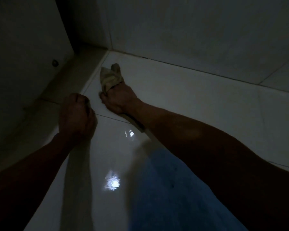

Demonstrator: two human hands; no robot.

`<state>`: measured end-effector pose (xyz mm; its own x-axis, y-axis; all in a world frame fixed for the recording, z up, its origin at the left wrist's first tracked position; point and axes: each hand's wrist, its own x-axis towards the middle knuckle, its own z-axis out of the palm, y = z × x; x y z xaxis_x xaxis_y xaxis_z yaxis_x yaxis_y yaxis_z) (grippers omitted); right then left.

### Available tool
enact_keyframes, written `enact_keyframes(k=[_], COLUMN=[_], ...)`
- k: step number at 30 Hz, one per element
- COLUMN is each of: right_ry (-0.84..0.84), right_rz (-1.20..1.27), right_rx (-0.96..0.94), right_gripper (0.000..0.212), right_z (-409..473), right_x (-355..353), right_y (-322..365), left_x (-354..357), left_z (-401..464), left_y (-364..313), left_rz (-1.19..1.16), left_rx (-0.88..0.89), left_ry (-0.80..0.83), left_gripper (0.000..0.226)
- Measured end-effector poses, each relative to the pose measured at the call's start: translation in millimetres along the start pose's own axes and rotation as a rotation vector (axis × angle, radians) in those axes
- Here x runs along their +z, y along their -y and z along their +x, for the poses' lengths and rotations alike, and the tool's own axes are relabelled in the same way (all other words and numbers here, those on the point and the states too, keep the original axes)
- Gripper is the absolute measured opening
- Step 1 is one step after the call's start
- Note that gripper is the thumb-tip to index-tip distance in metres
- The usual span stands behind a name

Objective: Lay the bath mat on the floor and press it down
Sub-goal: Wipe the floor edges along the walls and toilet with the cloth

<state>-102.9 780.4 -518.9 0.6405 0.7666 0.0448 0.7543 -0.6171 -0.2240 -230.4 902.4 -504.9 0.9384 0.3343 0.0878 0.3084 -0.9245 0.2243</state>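
Observation:
The room is dim. My right hand (118, 99) is closed around a bunched beige cloth (110, 77), which sticks out past my fingers and rests on the white tiled floor (182, 100) near the left corner. A darker strip of it seems to trail under my right wrist. My left hand (77, 114) hovers just to the left as a closed fist over the floor's raised edge, with nothing visible in it. A blurred blue fabric (173, 189) fills the lower middle; I cannot tell whether it is a mat or clothing.
A tiled wall (190, 30) runs along the back and right. A dark panel with a small round knob (55, 63) stands at the left, above a raised beige ledge (45, 97). Light glints off the glossy floor in the middle.

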Motion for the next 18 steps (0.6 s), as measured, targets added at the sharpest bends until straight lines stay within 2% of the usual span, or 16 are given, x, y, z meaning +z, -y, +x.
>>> enact_keyframes(k=[3, 5, 13, 16, 18], right_ry=[-0.003, -0.015, -0.020, -0.036, -0.013], right_rz=[-0.027, -0.024, 0.027, 0.093, 0.112], right_rx=[0.057, 0.040, 0.432, 0.526, 0.590], right_gripper=[0.061, 0.064, 0.066, 0.079, 0.078], right_z=[-36.1, -60.3, -166.5, -219.2, -247.4], right_x=[-7.3, -15.0, -66.8, -79.0, -83.5], right_y=[-32.7, -63.9, -207.2, -245.4, -260.5], left_x=[-1.1, -1.8, 18.5, 25.0, 28.7], left_z=[-5.9, -7.0, 4.5, 0.1, -3.3], left_y=[-30.2, -58.1, -180.6, -209.5, -218.6], left_rz=[0.013, -0.025, -0.105, -0.076, -0.063], left_rx=[0.066, 0.112, 0.318, 0.354, 0.361], left_ry=[0.006, 0.041, 0.193, 0.246, 0.243], left_gripper=[0.035, 0.038, 0.056, 0.052, 0.045])
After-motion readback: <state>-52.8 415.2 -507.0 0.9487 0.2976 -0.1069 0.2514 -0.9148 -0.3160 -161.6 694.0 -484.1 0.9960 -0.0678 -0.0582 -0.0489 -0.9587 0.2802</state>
